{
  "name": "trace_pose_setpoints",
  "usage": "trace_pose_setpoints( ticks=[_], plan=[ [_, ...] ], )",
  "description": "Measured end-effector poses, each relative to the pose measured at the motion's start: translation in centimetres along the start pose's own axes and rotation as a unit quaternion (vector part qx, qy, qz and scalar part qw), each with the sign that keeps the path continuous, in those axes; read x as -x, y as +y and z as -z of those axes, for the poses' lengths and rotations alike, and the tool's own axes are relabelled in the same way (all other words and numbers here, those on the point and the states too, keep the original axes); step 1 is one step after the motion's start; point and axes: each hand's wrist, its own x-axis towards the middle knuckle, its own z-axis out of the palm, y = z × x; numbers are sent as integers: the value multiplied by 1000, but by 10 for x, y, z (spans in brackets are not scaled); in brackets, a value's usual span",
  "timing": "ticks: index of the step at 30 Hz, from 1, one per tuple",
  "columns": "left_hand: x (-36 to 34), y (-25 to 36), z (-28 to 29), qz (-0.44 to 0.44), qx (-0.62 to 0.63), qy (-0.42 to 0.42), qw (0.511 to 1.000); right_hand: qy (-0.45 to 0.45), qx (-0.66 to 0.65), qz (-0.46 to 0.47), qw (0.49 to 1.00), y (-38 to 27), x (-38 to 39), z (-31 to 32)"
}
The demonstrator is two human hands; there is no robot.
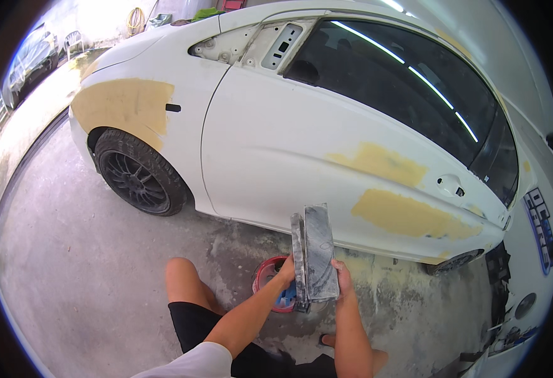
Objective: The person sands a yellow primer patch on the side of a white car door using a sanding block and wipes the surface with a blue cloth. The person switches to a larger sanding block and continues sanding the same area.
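Observation:
My left hand (pixel 287 269) is closed round the side of a long, narrow sanding block (pixel 298 242), grey and smeared with pale dust. Beside it, my right hand (pixel 342 277) grips the lower right edge of a wide grey strip of sandpaper (pixel 319 252), thumb on its face. Block and strip stand side by side, lengthwise toward the car; whether they are joined cannot be made out. Just beyond them is a white car door (pixel 276 170) with yellowish filler patches (pixel 408 214). Most of my left fingers are hidden behind the block.
A red bucket (pixel 259 277) with something blue inside stands on the concrete floor (pixel 100 271), partly behind my left hand. The car's front wheel (pixel 139 173) is at the left. Tools and dark items lie along the right edge. My bent knee (pixel 185 280) is near the bucket.

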Motion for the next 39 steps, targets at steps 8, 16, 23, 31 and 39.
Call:
trace_pose_setpoints(
  ticks=[8, 16, 23, 31, 39],
  plan=[
    [-5, 22, -23, 25, -34, -65, 997, 29, 81, 29, 996, -38, 14, 18],
    [6, 36, -36, 100, 11, -114, 988, 125, 95, 33, 987, -10, 15, 47],
    [-3, 2, -29, 51, -81, -26, 995, 159, 78, 107, 978, 13, 34, 75],
    [-13, -30, -14, -113, -321, 38, 940, 44, 205, 61, 976, -6, 30, 27],
    [-9, -31, 2, -122, -114, 14, 986, 181, 535, 244, 788, -19, 18, -1]
  ],
)
